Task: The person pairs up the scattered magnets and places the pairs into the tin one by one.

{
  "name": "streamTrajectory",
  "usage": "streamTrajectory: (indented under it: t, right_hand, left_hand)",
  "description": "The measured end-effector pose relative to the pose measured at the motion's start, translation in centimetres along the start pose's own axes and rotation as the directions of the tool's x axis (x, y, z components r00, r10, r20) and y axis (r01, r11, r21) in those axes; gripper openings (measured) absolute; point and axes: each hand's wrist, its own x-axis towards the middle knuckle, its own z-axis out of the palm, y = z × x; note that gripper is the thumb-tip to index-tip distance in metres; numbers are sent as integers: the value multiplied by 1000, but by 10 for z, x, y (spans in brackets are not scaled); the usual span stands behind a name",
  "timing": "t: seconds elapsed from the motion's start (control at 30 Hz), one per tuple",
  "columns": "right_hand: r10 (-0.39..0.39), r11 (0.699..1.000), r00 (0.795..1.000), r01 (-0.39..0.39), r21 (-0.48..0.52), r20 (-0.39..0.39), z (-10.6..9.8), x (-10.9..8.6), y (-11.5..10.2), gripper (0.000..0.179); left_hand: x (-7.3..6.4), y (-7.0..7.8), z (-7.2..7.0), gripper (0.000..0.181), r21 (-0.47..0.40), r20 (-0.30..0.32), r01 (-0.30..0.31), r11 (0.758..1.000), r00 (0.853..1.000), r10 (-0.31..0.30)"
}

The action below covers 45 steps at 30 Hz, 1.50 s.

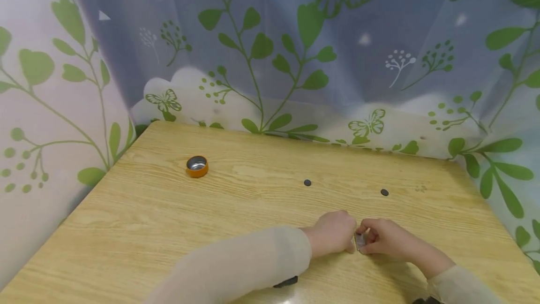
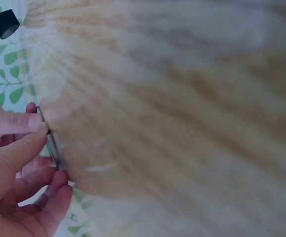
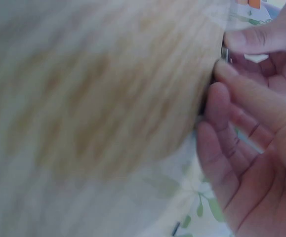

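A small, thin silvery piece stands on edge between both hands, low over the wooden table. My right hand pinches it between thumb and forefinger. Close on its other side is my left hand, with curled fingers and back up. In the left wrist view the piece shows as a narrow dark-and-silver edge under the fingertips. Fingertips of both hands meet along it in the right wrist view, covering most of the piece. Its exact kind I cannot tell.
Two dark round discs lie on the table beyond the hands. Toward the back left sits a small orange cup with a shiny metal inside. A leaf-patterned cloth hangs along the table's far and side edges.
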Motion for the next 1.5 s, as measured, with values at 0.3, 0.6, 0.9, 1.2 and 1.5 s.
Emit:
streamTrajectory:
  t: [0.3,0.6,0.9,1.2,1.5]
  right_hand:
    - [5,999,1000,-6,47,20,-1,2,-2,27]
    - [20,998,1000,-22,56,23,-5,1,0,25]
    - [-57,998,998,56,30,25,-3,-3,2,24]
    - [-30,999,1000,30,17,-5,3,0,2,30]
    - [-17,999,1000,16,-51,-22,6,-2,1,29]
  left_hand:
    - [3,1,-1,25,-6,-8,2,1000,1000,-2]
    - [6,3,-8,21,34,-7,-69,997,998,70]
    - [9,2,-3,18,35,4,-65,997,998,65]
    - [-9,-23,-4,30,-195,32,-95,976,994,103]
    - [-49,-72,-14,44,-425,0,-75,902,997,83]
